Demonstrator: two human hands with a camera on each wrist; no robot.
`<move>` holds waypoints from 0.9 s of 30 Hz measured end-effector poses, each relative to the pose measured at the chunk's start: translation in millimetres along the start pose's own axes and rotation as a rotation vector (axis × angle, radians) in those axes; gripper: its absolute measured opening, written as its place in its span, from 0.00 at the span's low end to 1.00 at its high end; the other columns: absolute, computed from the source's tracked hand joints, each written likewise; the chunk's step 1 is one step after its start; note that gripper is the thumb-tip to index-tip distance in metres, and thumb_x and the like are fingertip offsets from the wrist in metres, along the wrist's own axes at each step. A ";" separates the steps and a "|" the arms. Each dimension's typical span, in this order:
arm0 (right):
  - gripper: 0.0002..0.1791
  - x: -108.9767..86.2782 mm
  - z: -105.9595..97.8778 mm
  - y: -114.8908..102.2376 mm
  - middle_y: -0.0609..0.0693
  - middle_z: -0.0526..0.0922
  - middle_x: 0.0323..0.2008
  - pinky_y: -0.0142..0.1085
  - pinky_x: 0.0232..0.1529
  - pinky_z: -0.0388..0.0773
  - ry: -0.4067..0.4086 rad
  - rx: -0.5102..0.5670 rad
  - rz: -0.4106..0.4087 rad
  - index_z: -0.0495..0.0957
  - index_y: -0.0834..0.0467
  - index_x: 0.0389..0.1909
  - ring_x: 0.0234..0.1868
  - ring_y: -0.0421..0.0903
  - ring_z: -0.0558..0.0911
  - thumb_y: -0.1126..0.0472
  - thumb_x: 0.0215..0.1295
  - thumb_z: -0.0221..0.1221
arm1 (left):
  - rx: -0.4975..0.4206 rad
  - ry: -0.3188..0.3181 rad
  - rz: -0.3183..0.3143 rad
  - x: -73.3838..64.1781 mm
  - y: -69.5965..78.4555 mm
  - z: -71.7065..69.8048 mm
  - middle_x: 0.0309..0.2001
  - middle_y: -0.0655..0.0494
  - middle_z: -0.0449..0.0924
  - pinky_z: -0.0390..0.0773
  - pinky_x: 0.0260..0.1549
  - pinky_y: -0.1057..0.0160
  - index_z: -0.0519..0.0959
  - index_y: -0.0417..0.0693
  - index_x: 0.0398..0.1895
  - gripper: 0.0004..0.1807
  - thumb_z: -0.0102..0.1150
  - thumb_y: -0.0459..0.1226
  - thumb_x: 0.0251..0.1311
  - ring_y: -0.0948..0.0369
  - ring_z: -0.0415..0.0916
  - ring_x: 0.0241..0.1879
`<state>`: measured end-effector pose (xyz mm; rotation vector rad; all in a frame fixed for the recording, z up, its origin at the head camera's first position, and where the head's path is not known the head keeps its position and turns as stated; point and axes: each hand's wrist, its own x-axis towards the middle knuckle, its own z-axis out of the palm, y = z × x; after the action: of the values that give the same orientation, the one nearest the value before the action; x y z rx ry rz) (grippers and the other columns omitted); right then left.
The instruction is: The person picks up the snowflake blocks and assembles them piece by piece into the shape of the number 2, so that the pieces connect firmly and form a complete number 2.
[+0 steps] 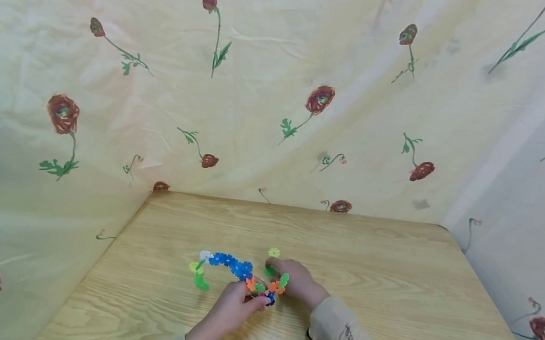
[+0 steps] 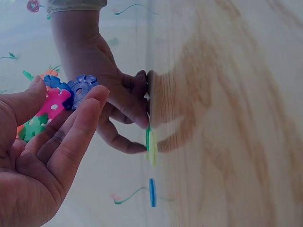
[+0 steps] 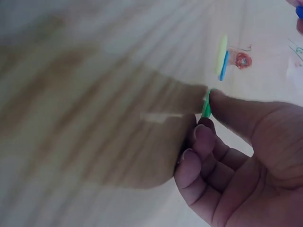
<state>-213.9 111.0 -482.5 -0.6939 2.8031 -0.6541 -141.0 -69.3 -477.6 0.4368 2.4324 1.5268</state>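
My left hand (image 1: pixel 230 306) pinches one end of a chain of flower-shaped plastic discs (image 1: pixel 227 260). Blue, white, yellow and green discs arch away to the left. Close by the thumb and fingers of that hand are a pink disc (image 2: pixel 53 101) and a dark blue disc (image 2: pixel 81 91). Down at the table, my right hand (image 1: pixel 299 284) pinches a loose green disc (image 3: pixel 206 107) between thumb and fingers. Beyond its fingertips a pale yellow disc (image 1: pixel 274 252) lies on the wood.
Near the yellow disc, a blue disc (image 3: pixel 224 66) lies flat on the wooden table (image 1: pixel 366 263). Flower-printed cloth (image 1: pixel 258 110) hangs behind the table and along both sides.
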 end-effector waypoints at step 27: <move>0.07 -59.3 -21.6 18.1 0.46 0.79 0.25 0.33 0.20 0.77 0.093 0.392 -0.041 0.77 0.57 0.29 0.21 0.43 0.79 0.70 0.60 0.64 | -0.003 0.012 0.045 0.0 5.6 -0.4 0.30 0.62 0.82 0.78 0.31 0.68 0.81 0.54 0.36 0.05 0.62 0.44 0.64 0.66 0.78 0.30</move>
<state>-175.2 161.8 -467.6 -0.6564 2.6234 -1.2274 -140.4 -67.3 -472.4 0.4869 2.4446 1.5555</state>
